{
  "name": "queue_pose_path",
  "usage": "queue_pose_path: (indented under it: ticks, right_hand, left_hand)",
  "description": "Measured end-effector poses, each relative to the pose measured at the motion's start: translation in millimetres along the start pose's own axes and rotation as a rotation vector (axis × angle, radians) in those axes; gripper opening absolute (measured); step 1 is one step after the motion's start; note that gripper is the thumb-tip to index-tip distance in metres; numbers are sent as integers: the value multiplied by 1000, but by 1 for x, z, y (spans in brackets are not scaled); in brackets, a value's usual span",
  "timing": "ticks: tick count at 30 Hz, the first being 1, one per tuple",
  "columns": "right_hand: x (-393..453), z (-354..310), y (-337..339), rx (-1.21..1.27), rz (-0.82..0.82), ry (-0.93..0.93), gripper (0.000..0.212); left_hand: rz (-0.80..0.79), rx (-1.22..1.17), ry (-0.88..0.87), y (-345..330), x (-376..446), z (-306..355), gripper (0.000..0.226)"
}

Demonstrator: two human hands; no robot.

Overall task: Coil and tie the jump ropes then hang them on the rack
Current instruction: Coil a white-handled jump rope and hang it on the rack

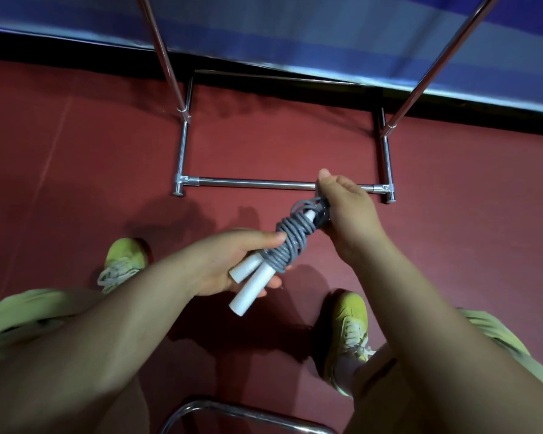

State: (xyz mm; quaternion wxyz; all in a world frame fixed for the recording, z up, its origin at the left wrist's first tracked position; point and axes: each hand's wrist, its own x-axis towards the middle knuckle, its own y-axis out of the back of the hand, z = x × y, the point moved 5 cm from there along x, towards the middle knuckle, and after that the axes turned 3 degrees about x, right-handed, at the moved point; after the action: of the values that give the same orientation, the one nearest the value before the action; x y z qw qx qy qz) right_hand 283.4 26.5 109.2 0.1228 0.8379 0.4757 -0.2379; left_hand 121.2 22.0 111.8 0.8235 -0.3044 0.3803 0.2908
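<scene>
**Rope bundle held at both ends, rack dead ahead**

While the jump rope (290,242) is held across the body at about knee height, its long axis can be seen running diagonally: white handles (253,283) at the lower-left end, coiled grey cord going up and to the right. The handle end is gripped by the left hand (229,261), fingers curled under and round the two handles, thumb on top near the wraps. The far end is pinched by the right hand (342,214), fingers closed over the cord loops, thumb sticking up. Tbh it can't be told whether the tie is finished or a last tuck is being made, prob the latter, since a white handle tip shows among the loops.

The chrome rack (276,183) sits on the red floor straight in front, its low front bar just beyond the right hand, uprights rising out of view. So the right hand is nearer the rack, and the bundle's upper end already points that way. Hanging bar isn't in view, so how high a lift is needed can't be judged. Green sneakers (347,327) are planted either side.
</scene>
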Motion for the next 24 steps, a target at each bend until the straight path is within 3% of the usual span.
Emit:
queue_pose_path:
  ticks: [3, 5, 11, 14, 19, 24]
  right_hand:
    - [-11, 1, -12, 19, -195, -148, 21]
    - [-15, -3, -16, 46, -260, -148, 17]
    - [-34, -22, -13, 100, -224, 23, 19]
    - [-56, -41, -1, 36, -145, 143, 19]
    - [-104, -109, 28, 21, -28, 347, 21]
    - [-149, -202, 56, 151, -104, 362, 16]
  left_hand:
    - [118, -30, -82, 10, -1, 6, 51]
    - [139, -49, -124, 12, -3, 10, 42]
    - [43, 50, -67, -8, -16, 12, 40]
    - [68, 68, -107, -27, -35, 18, 38]
    - [176, 95, -349, -74, -81, 58, 32]
    - [210, 65, -611, -131, -138, 128, 22]
